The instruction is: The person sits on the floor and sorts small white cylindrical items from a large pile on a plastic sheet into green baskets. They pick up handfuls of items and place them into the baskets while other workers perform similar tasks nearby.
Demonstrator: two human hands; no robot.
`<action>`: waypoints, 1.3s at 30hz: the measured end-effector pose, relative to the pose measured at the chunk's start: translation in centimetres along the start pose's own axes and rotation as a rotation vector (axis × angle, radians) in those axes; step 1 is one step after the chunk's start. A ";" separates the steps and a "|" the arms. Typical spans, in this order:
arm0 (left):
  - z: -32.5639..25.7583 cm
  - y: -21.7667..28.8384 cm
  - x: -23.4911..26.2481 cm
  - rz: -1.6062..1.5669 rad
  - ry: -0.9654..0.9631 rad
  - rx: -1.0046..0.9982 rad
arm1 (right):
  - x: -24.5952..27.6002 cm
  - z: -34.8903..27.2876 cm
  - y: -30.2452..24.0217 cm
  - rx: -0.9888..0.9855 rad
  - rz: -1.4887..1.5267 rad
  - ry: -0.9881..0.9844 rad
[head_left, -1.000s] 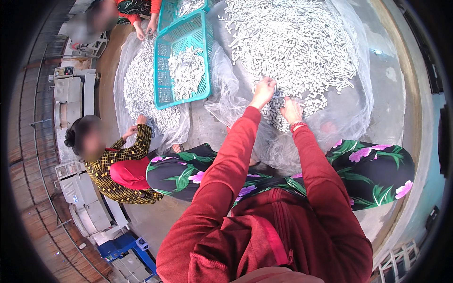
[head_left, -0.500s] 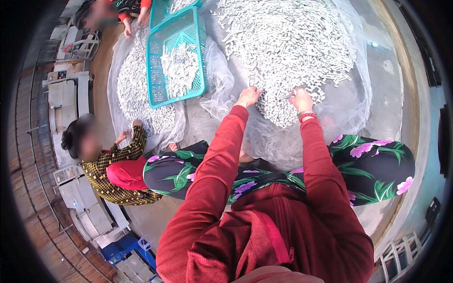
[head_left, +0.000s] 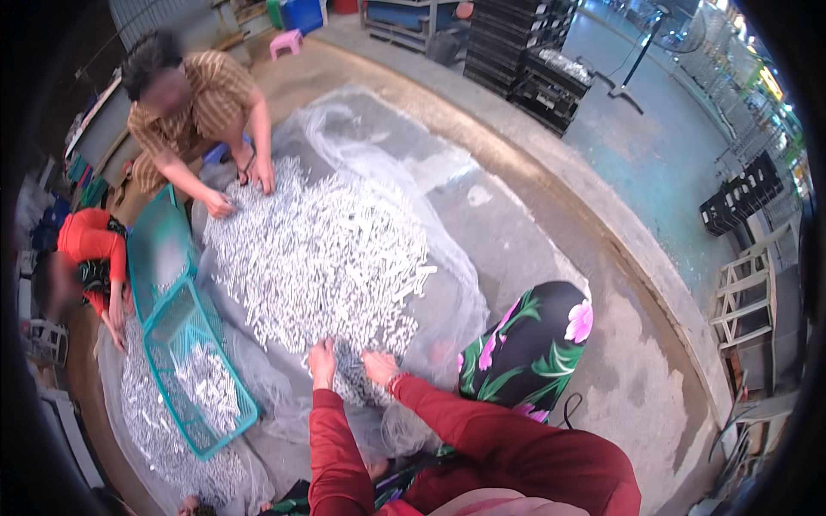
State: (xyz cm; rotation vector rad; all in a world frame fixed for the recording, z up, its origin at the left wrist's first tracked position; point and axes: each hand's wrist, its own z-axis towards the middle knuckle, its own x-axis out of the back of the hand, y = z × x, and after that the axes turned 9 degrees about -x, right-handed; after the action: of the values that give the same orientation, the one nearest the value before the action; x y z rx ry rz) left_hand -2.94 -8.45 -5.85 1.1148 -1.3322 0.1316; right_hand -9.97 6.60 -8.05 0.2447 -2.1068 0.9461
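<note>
A wide heap of small white stick-like pieces [head_left: 318,249] lies on a clear plastic sheet [head_left: 447,172] spread over the concrete floor. Both my arms, in red sleeves, reach to the heap's near edge. My left hand [head_left: 323,361] rests on the pieces with its fingers pointing into the heap. My right hand [head_left: 379,367] lies close beside it, also on the pieces, fingers turned toward the left hand. Neither hand lifts anything clear of the heap. My leg in black flowered trousers [head_left: 533,344] is folded to the right.
Across the heap a person in a brown striped shirt [head_left: 202,95] has both hands in the pieces. A person in red [head_left: 86,249] works at the left by two teal baskets [head_left: 172,322] and a second heap [head_left: 151,430]. Black crates [head_left: 525,56] stand behind.
The view has swung round and lifted, bringing the far person and crates into sight. My hands have drawn closer together at the heap's near edge.
</note>
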 end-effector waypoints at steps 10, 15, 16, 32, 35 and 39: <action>-0.1 4.2 -1.5 0.294 -0.284 0.099 | 7.8 2.2 1.5 -0.025 1.717 -0.651; 0.0 3.8 -3.2 0.214 -0.199 0.124 | 13.0 0.7 -1.8 0.069 1.414 -0.708; 0.2 3.8 -3.6 0.188 -0.176 0.166 | 13.5 0.6 -2.2 0.040 1.291 -0.666; 1.5 2.7 -5.6 0.095 0.187 0.138 | 8.2 -1.4 -1.8 -0.148 0.050 -0.016; 0.8 5.3 -4.7 0.183 0.138 0.207 | 4.8 -1.6 -1.0 -0.175 -0.030 0.000; 0.8 3.3 -3.9 0.272 0.151 0.094 | 1.7 -1.1 -1.7 -0.093 -0.035 0.049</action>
State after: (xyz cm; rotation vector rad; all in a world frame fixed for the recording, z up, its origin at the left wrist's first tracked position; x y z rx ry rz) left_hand -6.85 -5.32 -7.28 0.9768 -1.3471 0.4737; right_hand -9.68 6.35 -5.42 0.2088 -2.0888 0.8236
